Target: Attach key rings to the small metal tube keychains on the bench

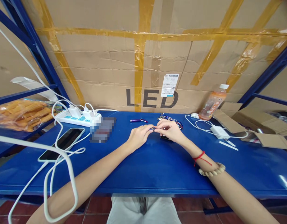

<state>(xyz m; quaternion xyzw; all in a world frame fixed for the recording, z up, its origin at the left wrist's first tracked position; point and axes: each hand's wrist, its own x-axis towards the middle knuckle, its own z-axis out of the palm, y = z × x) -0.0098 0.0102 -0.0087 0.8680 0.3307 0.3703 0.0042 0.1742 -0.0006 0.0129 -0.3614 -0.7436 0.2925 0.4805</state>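
My left hand (139,137) and my right hand (170,130) meet over the middle of the blue table. Both sets of fingertips pinch a small piece with a metallic glint (152,128), mostly covered by the fingers; I cannot make out its kind. Just behind my right hand lies a tangled bundle of blue and red cords with metal ends (162,116). A dark flat object (166,139) shows partly beneath my right hand. A slim purple metallic stick with a short strap (137,120) rests on the table behind my left hand.
At left are a white power strip (61,117) with chargers, a phone (64,143) and looping white cables. A drink bottle (213,102), a white adapter (220,132) and an opened carton (269,140) stand at right. A large taped cardboard box (99,68) backs the table.
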